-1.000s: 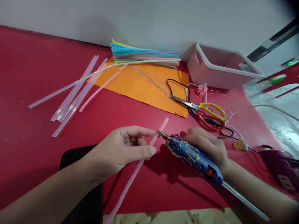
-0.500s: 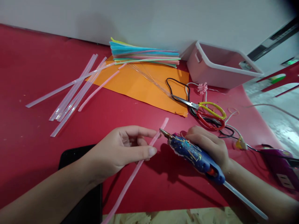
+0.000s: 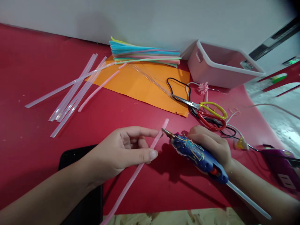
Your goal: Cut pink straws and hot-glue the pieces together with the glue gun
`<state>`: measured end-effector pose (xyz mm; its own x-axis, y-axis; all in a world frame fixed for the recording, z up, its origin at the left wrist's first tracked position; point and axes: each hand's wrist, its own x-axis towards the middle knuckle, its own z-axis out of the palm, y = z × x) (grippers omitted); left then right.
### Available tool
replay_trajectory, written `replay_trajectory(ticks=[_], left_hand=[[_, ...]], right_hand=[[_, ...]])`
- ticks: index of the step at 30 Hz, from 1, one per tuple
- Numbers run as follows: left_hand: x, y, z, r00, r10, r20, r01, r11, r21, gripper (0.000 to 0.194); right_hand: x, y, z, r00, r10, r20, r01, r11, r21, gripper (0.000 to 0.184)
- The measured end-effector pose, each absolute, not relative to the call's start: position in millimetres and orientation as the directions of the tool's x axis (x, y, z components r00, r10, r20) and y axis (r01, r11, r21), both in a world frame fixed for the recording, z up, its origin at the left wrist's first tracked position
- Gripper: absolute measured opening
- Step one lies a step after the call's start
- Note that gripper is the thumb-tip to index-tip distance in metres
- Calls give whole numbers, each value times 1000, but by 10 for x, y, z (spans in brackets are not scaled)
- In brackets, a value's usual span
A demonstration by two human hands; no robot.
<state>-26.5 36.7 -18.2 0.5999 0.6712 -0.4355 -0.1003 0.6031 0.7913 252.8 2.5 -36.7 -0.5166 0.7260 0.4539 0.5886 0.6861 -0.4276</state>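
Between thumb and fingers my left hand pinches a pink pipe cleaner, which slants from the bottom edge up past my fingertips. Wrapped around a blue glue gun is my right hand; its fingers are partly hidden behind the gun. The metal nozzle lies at the pipe cleaner's upper part, near my left index fingertip; I cannot tell whether it touches. A translucent glue stick sticks out of the gun's back end. Dried glue and glittery bits cover the gun's front.
Scissors with red and yellow handles lie by an orange sheet. Behind are bundled pipe cleaners and a pink bin. Glue sticks lie left. A black flat object sits under my left arm; a purple power strip is right.
The glue gun's nozzle has shifted slightly up and right along the pipe cleaner, toward its upper end. My left hand has kept its pinch almost unmoved.
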Motion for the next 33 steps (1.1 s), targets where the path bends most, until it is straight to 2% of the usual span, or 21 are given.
replay_trajectory(ticks=[12, 17, 24, 33], left_hand=[[-263, 369, -196, 595, 671, -442, -85, 599, 796, 31], [-255, 371, -183, 592, 662, -461, -61, 606, 793, 34], [-255, 375, -192, 585, 673, -453, -55, 590, 806, 33], [-264, 367, -207, 613, 663, -430, -90, 599, 796, 29]], right_hand=[[2510, 29, -355, -543, 700, 463, 546, 714, -438, 16], [2516, 13, -354, -537, 696, 477, 540, 718, -440, 13], [2492, 28, -348, -562, 690, 456, 541, 724, -429, 21], [2501, 28, -345, -563, 689, 457, 552, 725, -413, 14]])
